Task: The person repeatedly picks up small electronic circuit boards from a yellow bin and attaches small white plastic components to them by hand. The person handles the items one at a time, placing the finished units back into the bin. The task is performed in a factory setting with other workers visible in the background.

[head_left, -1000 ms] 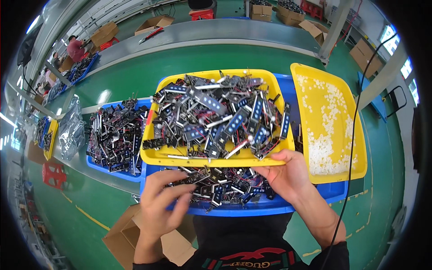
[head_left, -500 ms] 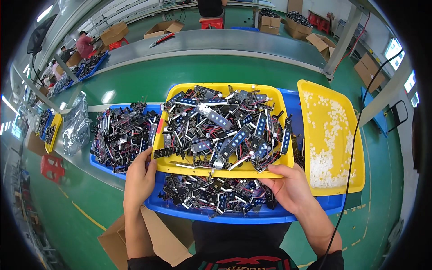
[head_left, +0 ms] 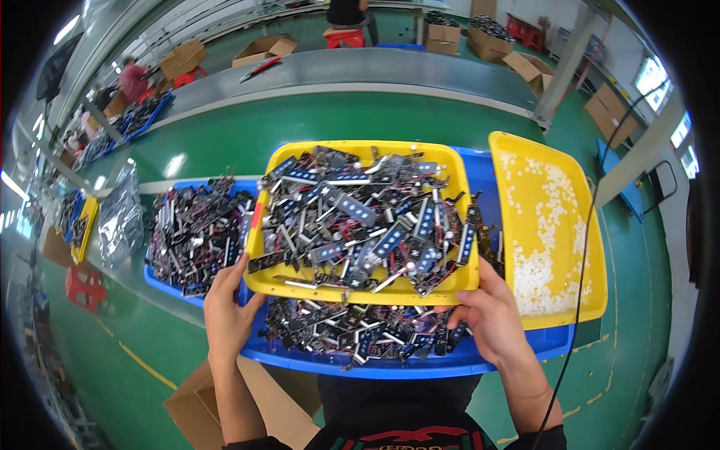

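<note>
My left hand [head_left: 228, 319] grips the left front corner of a yellow tray [head_left: 360, 296], thumb apart from the fingers. At the opposite front corner, my right hand [head_left: 491, 319] holds the rim, with some fingers curled beneath it. Heaped in this tray are small electronic modules [head_left: 352, 208], dark boards with bluish-white dotted strips and thin wires. The tray sits over a larger blue tray [head_left: 390, 370], whose similar modules show along the near side. What bears the yellow tray's weight underneath is hidden.
Left lies another blue tray [head_left: 169, 283] of modules, beside a clear plastic bag [head_left: 121, 214]. A yellow tray [head_left: 517, 244] with small white pieces [head_left: 534, 285] is at the right, crossed by a black cable [head_left: 577, 315]. An open cardboard box [head_left: 262, 405] stands below. People sit at benches beyond.
The held yellow tray has shifted slightly left and toward me. My right hand has moved up around its corner, and my left hand has moved slightly with the tray.
</note>
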The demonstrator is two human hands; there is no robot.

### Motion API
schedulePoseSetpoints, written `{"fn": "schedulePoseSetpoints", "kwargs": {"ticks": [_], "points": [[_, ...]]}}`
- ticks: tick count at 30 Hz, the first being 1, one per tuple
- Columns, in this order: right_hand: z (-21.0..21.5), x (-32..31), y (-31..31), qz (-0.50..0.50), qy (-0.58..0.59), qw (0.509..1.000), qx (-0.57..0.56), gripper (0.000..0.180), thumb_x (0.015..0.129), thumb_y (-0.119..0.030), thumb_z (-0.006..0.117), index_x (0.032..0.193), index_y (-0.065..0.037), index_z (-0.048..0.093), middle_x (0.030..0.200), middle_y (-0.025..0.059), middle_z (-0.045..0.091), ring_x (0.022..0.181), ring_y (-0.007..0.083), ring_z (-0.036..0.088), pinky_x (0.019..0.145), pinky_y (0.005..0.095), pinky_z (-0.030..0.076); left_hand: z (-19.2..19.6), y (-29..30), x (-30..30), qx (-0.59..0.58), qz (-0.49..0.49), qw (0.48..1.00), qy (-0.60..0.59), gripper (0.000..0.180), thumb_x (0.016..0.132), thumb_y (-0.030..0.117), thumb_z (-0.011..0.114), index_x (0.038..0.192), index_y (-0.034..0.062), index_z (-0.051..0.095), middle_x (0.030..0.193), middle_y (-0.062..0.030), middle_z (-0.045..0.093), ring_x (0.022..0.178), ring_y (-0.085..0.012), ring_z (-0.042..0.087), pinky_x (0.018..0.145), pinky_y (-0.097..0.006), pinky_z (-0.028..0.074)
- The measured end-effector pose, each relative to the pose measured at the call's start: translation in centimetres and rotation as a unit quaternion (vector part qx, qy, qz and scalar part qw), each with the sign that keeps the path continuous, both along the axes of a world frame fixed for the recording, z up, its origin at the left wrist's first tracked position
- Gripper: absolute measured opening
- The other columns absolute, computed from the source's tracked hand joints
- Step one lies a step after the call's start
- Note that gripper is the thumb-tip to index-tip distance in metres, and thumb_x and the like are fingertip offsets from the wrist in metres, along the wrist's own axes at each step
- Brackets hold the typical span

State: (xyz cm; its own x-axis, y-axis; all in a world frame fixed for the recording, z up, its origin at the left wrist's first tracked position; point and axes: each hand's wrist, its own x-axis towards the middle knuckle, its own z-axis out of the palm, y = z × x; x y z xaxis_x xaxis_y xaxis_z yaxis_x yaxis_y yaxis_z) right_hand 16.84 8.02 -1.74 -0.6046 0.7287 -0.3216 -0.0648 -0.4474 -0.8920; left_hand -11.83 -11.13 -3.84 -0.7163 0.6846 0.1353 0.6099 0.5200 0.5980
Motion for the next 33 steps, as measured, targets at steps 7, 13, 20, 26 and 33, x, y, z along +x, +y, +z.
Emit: {"fn": "schedulePoseSetpoints", "kwargs": {"ticks": [7, 13, 20, 26, 33], "points": [[-0.4, 0.1, 0.6, 0.016, -0.008, 1.0, -0.007, 0.065, 0.087, 0.009, 0.045, 0.148, -0.005, 0.028, 0.108, 0.0141, 0.062, 0.073, 0.0179, 0.063, 0.061, 0.0281, 0.052, -1.4, -0.5, -0.1, 0.044, 0.022, 0.998, 0.033, 0.066, 0.067, -0.001, 0.078, 0.13, 0.0061, 0.059, 0.106, -0.0131, 0.065, 0.094, -0.0261, 0.063, 0.084, -0.031, 0.048], [-1.0, 0.5, -0.2, 0.006, 0.034, 0.999, 0.016, 0.069, 0.09, 0.008, 0.046, 0.152, -0.005, 0.018, 0.109, 0.0141, 0.062, 0.077, 0.017, 0.063, 0.065, 0.0278, 0.052, -1.0, -0.4, 0.6, 0.004, 0.063, 0.996, 0.06, 0.06, 0.069, 0.003, 0.078, 0.127, 0.0054, 0.061, 0.099, -0.0124, 0.065, 0.088, -0.0262, 0.063, 0.076, -0.034, 0.048], [-0.1, 3.3, -4.2, 0.009, -0.079, 0.987, 0.139, 0.077, 0.088, 0.005, 0.056, 0.152, 0.001, 0.013, 0.14, 0.022, 0.038, 0.066, 0.0158, 0.064, 0.054, 0.0253, 0.051, -0.9, -0.3, 1.1, 0.012, 0.014, 0.999, 0.04, 0.058, 0.079, 0.012, 0.074, 0.132, 0.0026, 0.052, 0.114, -0.0199, 0.064, 0.105, -0.0353, 0.062, 0.087, -0.038, 0.048], [0.1, 5.5, -5.0, -0.037, -0.211, 0.866, 0.453, 0.041, 0.082, 0.003, 0.063, 0.122, 0.003, 0.056, 0.114, 0.0161, 0.057, 0.059, 0.0158, 0.059, 0.05, 0.0272, 0.048, -2.8, -1.5, -0.5, 0.047, -0.032, 0.998, 0.033, 0.045, 0.088, 0.006, 0.064, 0.13, -0.0042, 0.051, 0.116, -0.0177, 0.061, 0.107, -0.0267, 0.057, 0.094, -0.034, 0.043], [-1.0, 3.1, -4.9, 0.062, -0.181, 0.738, 0.647, 0.019, 0.075, -0.008, 0.076, 0.093, -0.005, 0.069, 0.064, 0.0048, 0.053, 0.051, 0.018, 0.053, 0.046, 0.0301, 0.043, 1.0, -1.5, 5.7, 0.148, -0.093, 0.96, 0.219, 0.03, 0.075, -0.004, 0.06, 0.105, 0.0011, 0.066, 0.095, -0.0126, 0.064, 0.085, -0.0256, 0.059, 0.073, -0.034, 0.048]]}}
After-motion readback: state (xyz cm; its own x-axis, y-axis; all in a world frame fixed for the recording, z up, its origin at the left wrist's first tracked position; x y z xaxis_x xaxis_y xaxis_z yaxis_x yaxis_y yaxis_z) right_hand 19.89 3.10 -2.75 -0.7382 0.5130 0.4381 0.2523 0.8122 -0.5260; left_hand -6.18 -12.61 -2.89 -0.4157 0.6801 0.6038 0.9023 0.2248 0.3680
